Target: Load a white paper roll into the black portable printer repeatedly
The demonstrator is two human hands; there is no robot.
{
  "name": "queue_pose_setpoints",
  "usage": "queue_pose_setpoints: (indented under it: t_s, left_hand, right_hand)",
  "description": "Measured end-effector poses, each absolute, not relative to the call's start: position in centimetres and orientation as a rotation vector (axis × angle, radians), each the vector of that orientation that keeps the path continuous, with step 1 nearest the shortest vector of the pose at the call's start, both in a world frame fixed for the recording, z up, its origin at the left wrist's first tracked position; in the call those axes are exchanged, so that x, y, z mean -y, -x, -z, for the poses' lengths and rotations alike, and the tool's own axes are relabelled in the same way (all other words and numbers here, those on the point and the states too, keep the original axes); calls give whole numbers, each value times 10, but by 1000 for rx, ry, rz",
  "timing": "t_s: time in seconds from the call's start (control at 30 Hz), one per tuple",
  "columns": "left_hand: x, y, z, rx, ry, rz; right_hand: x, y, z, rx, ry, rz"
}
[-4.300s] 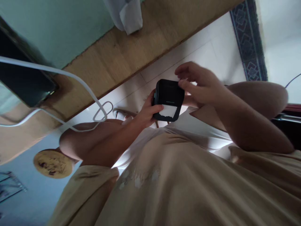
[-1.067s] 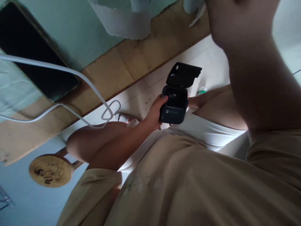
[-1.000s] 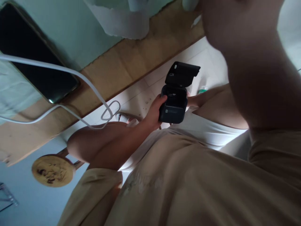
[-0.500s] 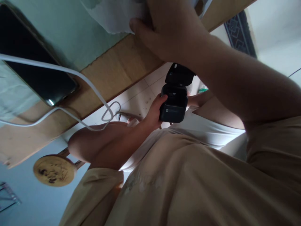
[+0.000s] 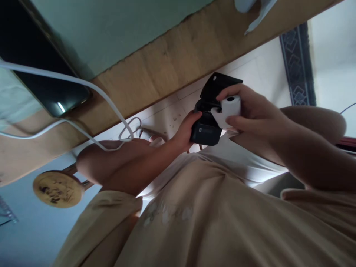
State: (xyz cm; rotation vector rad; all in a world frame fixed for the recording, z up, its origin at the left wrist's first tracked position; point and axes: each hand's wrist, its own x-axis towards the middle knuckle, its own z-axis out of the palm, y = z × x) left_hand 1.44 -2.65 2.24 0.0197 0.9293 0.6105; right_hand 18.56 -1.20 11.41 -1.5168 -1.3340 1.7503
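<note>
Right, my left hand point(image 5: 185, 130) grips the small black printer point(image 5: 207, 128) with its lid point(image 5: 219, 86) flipped up, my right hand point(image 5: 247, 111) pinches the white paper roll point(image 5: 228, 110) just above the bay, so I'd seat it square, loose end outward

Black printer point(image 5: 207, 124), white paper roll point(image 5: 229, 108), white cable point(image 5: 108, 104), beige shirt point(image 5: 208, 218).

My right hand point(image 5: 250, 111), which half a second ago is up at the table edge on the white paper, is now down at the small black printer point(image 5: 207, 126), pinching a white paper roll point(image 5: 229, 107) beside its open lid point(image 5: 219, 86).
</note>
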Motion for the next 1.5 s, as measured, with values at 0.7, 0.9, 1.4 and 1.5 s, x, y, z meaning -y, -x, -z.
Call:
queue_pose_setpoints:
  t_s: [0.7, 0.9, 1.4, 1.5]
  left_hand:
    - [15, -28, -18, -1006, -23, -552]
    - [16, -27, -17, -976, -19, -568]
    - [22, -20, -12, -1012, -51, -658]
    - [20, -18, -16, -1008, -25, -651]
  right_hand:
    - [20, -197, -84, 876, 1657, -1901]
    - [23, -191, -89, 903, 1588, -1890]
    - [18, -188, -95, 875, 1632, -1951]
    - [17, -186, -102, 1013, 1623, -1925]
